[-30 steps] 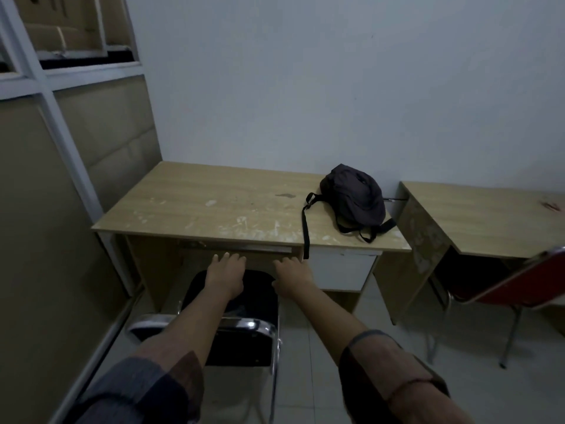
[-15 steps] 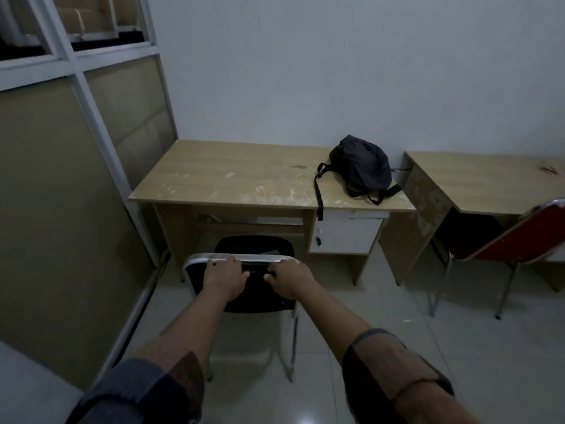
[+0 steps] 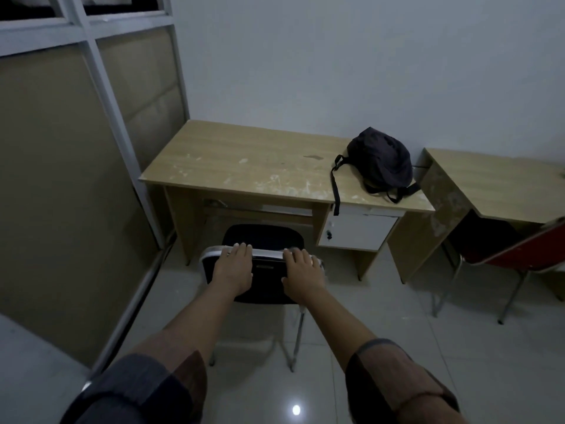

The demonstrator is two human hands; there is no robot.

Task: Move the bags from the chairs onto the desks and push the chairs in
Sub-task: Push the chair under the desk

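Observation:
A black chair (image 3: pixel 263 240) with a chrome frame stands in front of the left wooden desk (image 3: pixel 232 160), its seat partly under the desk's front edge. My left hand (image 3: pixel 234 269) and my right hand (image 3: pixel 302 275) both rest over the top of its backrest, fingers curled over the chrome rail. A dark backpack (image 3: pixel 380 160) lies on the desk's right end, one strap hanging over the front edge. A red chair (image 3: pixel 532 255) stands at the second desk (image 3: pixel 495 182) on the right, turned sideways and out from it.
A beige partition wall (image 3: pixel 61 179) with grey frames runs close along the left. A white drawer unit (image 3: pixel 357 231) sits under the left desk's right side. Pale glossy tiles (image 3: pixel 397 347) cover the floor around both chairs.
My view has pulled back and up from the desk. My hands went from the seat to the top of the backrest. The chair sits farther out from under the desk than a second ago.

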